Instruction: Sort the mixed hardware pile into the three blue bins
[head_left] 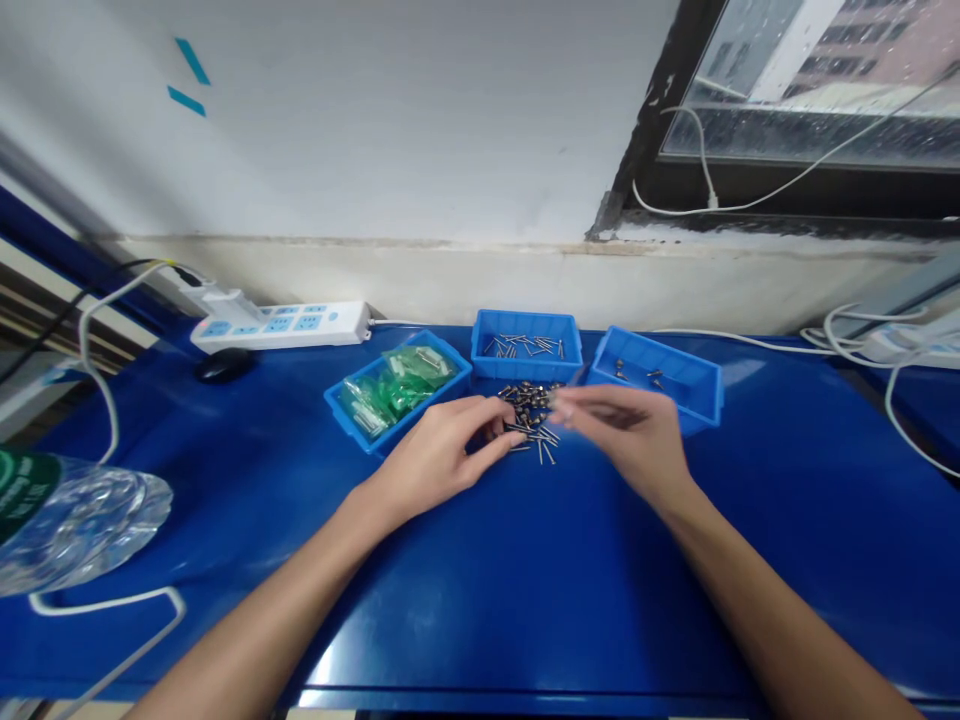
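A loose pile of small metal screws and bolts [531, 400] lies on the blue table. My left hand [457, 440] rests at the pile's left side, fingers curled and thumb extended toward the screws. At the right of the pile my right hand [626, 425] is raised a little, its fingertips pinched and blurred; what they hold is too small to name. Behind the pile, a blue bin [526, 368] contains long thin screws. The right blue bin [705, 395] has a few short bolts in it. Green and clear plastic packets [409, 380] fill the left blue bin [358, 440].
A white power strip [330, 325] and a black mouse [225, 365] are at the back left. A large water bottle [82, 520] lies at the left edge. White cables [847, 345] run along the back right by the wall [420, 270].
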